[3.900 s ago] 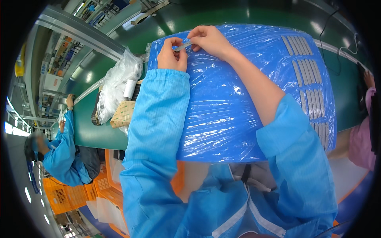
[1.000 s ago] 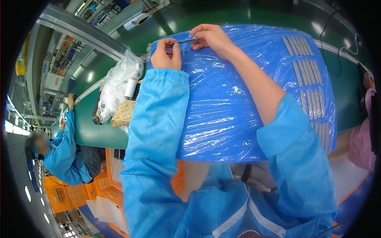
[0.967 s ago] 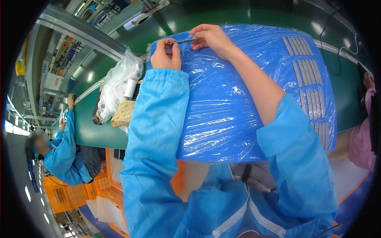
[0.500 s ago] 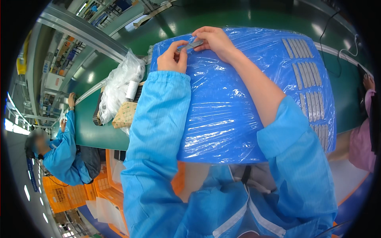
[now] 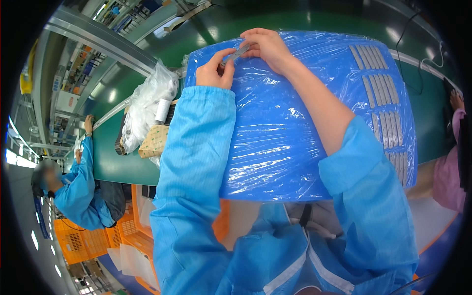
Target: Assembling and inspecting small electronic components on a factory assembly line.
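Note:
Over the far part of a blue board wrapped in clear film (image 5: 275,147), both hands meet at one small grey metal strip (image 5: 237,54). My left hand (image 5: 215,70) pinches its lower end between thumb and fingers. At the upper end, the fingers of my right hand (image 5: 265,46) are closed on the strip as well and partly cover it. Similar grey strips (image 5: 381,91) lie in several neat groups down the right side of the board.
Left of the board are a crumpled clear plastic bag (image 5: 150,105), a white roll (image 5: 162,111) and a tan patterned sheet (image 5: 154,141) on the green table (image 5: 113,162). Orange crates (image 5: 83,241) stand at lower left. A co-worker in blue (image 5: 78,196) sits left; a pink sleeve (image 5: 450,167) shows right.
The strip has turned to a steeper slant between my fingers. My right hand has shifted slightly up, and my left hand has barely moved.

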